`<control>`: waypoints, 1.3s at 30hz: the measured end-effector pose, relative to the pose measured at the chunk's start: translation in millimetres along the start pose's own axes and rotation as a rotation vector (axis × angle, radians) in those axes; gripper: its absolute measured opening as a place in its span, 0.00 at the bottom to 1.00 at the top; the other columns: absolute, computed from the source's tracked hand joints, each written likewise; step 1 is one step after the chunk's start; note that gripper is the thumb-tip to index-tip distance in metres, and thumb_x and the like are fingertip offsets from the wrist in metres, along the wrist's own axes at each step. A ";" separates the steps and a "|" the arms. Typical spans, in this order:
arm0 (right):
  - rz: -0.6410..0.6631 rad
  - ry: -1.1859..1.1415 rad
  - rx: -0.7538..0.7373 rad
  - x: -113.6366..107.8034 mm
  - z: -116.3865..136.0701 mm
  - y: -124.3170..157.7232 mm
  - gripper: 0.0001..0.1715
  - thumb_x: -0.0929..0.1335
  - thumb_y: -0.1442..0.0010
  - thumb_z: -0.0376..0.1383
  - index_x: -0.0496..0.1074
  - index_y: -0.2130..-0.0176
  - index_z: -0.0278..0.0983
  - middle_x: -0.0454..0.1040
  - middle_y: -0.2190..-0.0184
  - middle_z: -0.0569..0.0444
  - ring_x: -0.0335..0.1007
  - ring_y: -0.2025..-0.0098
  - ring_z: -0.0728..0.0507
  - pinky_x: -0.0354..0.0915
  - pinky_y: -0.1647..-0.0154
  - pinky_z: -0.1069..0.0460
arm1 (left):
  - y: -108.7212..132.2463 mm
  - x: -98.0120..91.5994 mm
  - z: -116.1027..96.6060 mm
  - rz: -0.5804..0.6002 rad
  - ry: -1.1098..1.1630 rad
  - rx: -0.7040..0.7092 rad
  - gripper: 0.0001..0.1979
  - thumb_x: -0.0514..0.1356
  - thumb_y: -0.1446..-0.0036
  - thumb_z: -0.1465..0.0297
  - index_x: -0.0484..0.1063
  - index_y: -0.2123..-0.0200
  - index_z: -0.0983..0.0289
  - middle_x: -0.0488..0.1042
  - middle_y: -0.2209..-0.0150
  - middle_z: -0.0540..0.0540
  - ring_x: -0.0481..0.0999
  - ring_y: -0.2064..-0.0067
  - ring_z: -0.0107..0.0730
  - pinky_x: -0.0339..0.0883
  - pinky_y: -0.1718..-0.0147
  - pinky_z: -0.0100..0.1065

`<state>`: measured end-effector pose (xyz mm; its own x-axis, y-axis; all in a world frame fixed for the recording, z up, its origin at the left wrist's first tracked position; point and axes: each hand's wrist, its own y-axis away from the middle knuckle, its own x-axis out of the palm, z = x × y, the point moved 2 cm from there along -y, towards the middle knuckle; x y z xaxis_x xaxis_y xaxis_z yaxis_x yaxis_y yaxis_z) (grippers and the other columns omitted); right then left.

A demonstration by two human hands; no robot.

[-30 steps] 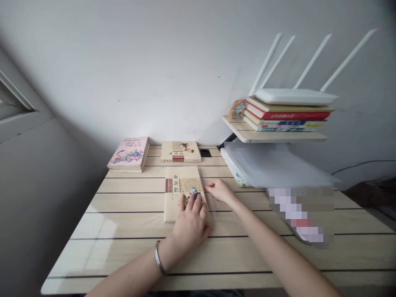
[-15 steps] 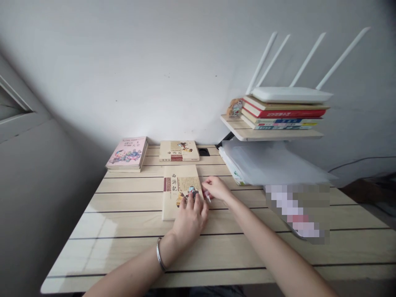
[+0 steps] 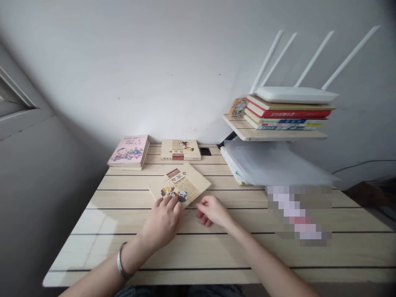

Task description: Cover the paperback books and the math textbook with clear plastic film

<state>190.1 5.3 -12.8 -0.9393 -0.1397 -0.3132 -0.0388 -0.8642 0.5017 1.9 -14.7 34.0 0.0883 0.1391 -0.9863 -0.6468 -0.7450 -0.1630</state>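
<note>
A cream paperback book (image 3: 193, 183) with Chinese characters and a colourful picture on its cover lies turned at an angle in the middle of the table. My left hand (image 3: 163, 218), with a silver bangle at the wrist, is closed on the book's near edge, fingers over the cover and thumb hidden. Just off the book's near right side, my right hand (image 3: 213, 211) is curled with its fingers pressed together; whether anything small is inside cannot be seen. Behind, a second cream book (image 3: 180, 149) of similar design lies flat.
Pink-covered books (image 3: 128, 152) are stacked at the table's (image 3: 123, 255) back left. On the right, a raised shelf (image 3: 278, 135) bears several books (image 3: 287, 113) and a white router (image 3: 297, 95). Beneath it are papers under a translucent sheet (image 3: 278, 165), with a blurred-out object (image 3: 300, 218) nearer me.
The front book has turned clockwise from nearly straight to slanted. My left hand has moved left and nearer with its edge; my right hand has shifted slightly nearer, away from the book's side.
</note>
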 end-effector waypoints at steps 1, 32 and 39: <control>-0.004 0.018 -0.001 0.4 0.0 -1.0 0.11 0.63 0.40 0.32 0.60 0.73 0.37 0.71 0.84 0.61 0.65 0.88 0.52 0.58 0.91 0.59 | -5.4 -0.1 -1.1 -0.014 0.005 -0.039 0.15 0.55 0.43 0.70 0.67 0.52 0.64 0.69 0.47 0.60 0.66 0.45 0.42 0.62 0.50 0.42; -0.095 0.023 -0.051 2.7 -1.1 3.5 0.08 0.65 0.44 0.31 0.62 0.74 0.37 0.71 0.84 0.61 0.63 0.89 0.53 0.56 0.93 0.60 | -44.7 9.3 -19.7 0.088 -0.209 -0.145 0.25 0.47 0.42 0.81 0.62 0.42 0.64 0.68 0.47 0.77 0.74 0.53 0.62 0.73 0.68 0.49; -0.149 0.052 -0.107 3.6 -6.4 1.8 0.05 0.65 0.45 0.33 0.63 0.72 0.37 0.71 0.82 0.61 0.64 0.88 0.52 0.55 0.93 0.59 | -42.9 -7.2 -9.1 0.181 -0.134 0.018 0.26 0.50 0.43 0.79 0.67 0.45 0.50 0.53 0.35 0.63 0.74 0.53 0.57 0.74 0.72 0.42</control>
<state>188.8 0.2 -18.1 -0.9070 -0.0287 -0.4202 -0.1369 -0.9234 0.3585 35.9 10.4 47.9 -0.1315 0.0906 -0.9872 -0.6564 -0.7542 0.0182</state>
